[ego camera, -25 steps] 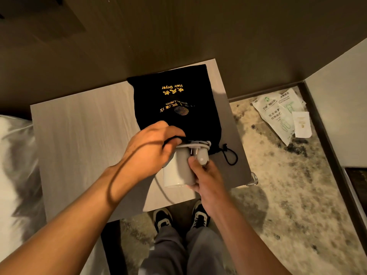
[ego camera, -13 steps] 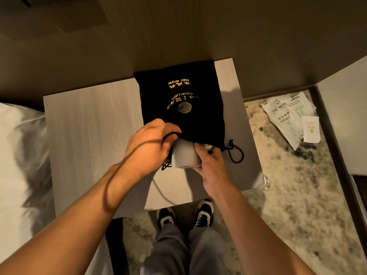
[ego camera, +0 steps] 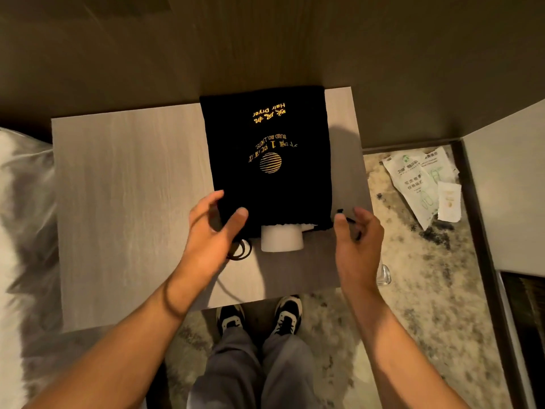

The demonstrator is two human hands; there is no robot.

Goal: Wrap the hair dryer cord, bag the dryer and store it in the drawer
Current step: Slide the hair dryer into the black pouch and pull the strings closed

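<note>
A black drawstring bag [ego camera: 265,184] with gold "Hair Dryer" lettering lies flat on the pale wooden nightstand [ego camera: 132,187]. The white end of the hair dryer [ego camera: 281,239] sticks out of the bag's mouth, which faces me; the rest of the dryer and its cord are hidden inside. My left hand [ego camera: 212,231] is at the left corner of the mouth, fingers apart, thumb resting on the fabric. A loop of drawstring [ego camera: 241,252] lies just below it. My right hand [ego camera: 356,240] hovers at the right corner, fingers spread, with the other drawstring [ego camera: 348,219] between thumb and fingers.
A wall runs directly behind the nightstand. White bedding [ego camera: 23,202] lies to the left. On the patterned floor to the right are several white packets [ego camera: 418,178]. A small clear object [ego camera: 385,274] sits at the nightstand's front right corner. My shoes [ego camera: 259,317] stand below the front edge.
The dryer has gone deeper into the bag and now lies on the nightstand. Both hands have let go of it and moved apart to the corners of the bag's mouth.
</note>
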